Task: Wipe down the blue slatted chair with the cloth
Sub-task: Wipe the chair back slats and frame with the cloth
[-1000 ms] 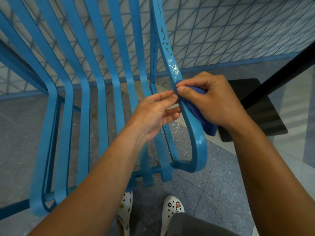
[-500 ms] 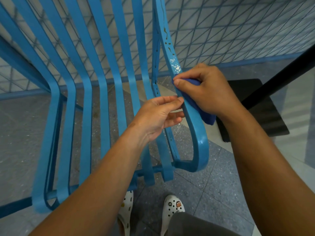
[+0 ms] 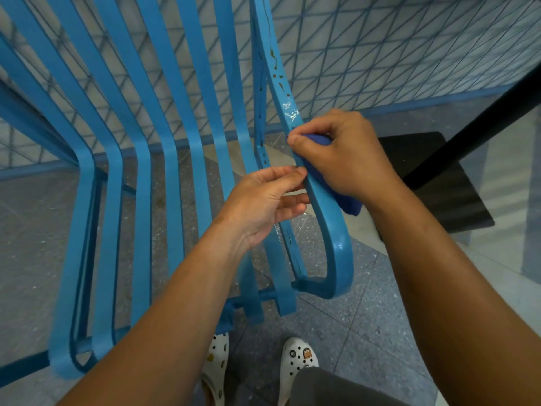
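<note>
The blue slatted chair [image 3: 172,171] fills the left and middle of the view, its slats curving from backrest down to seat. Its rightmost slat [image 3: 336,235] bends round in a loop and carries dark stains and wet shine higher up. My right hand [image 3: 345,159] grips a dark blue cloth [image 3: 348,202] wrapped around that slat, thumb on the front face. My left hand [image 3: 263,200] is just left of the same slat, fingers loosely bent, fingertips touching its inner edge.
A black table base [image 3: 439,183] and its slanted black post [image 3: 480,127] stand close on the right. Behind the chair runs a wall with a blue diamond grid [image 3: 409,48]. My white clogs [image 3: 298,361] stand on grey speckled floor tiles beneath the seat.
My right hand with the cloth has slid up the rightmost slat toward the stained part. My left hand stayed low beside the slat, so the hands have drawn apart.
</note>
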The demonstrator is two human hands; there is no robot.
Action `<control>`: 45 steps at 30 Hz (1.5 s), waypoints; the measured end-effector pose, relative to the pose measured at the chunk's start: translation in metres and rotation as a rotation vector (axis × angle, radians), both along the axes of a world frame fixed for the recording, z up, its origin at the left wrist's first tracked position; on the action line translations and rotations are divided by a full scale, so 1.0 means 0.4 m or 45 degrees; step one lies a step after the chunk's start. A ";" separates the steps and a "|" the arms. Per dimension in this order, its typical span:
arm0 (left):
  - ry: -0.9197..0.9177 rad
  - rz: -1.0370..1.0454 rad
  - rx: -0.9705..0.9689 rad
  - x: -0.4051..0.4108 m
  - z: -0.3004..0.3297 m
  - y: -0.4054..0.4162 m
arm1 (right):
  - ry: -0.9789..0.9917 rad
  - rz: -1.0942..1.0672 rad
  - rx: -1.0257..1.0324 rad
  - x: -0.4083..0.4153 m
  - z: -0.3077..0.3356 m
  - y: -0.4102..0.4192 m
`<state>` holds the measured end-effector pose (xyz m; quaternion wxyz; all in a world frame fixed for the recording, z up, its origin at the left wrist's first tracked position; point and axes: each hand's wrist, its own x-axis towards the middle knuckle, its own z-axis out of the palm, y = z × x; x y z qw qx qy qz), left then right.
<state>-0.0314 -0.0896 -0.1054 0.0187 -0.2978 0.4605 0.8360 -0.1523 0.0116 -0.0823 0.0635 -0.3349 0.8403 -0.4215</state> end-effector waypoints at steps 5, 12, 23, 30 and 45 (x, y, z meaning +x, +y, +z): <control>-0.006 0.000 0.000 0.002 -0.001 0.000 | -0.013 -0.204 -0.093 -0.085 -0.017 -0.057; -0.004 0.019 0.029 -0.002 0.000 0.001 | -0.046 -0.034 -0.132 -0.050 -0.013 -0.011; -0.004 0.025 -0.007 0.002 0.004 0.003 | 0.137 -0.264 -0.114 -0.107 -0.013 -0.046; -0.004 0.030 -0.011 0.001 0.003 0.005 | 0.276 0.054 0.098 -0.045 0.008 -0.071; 0.009 0.013 -0.016 0.004 -0.005 0.001 | 0.216 0.046 0.031 -0.083 -0.007 -0.090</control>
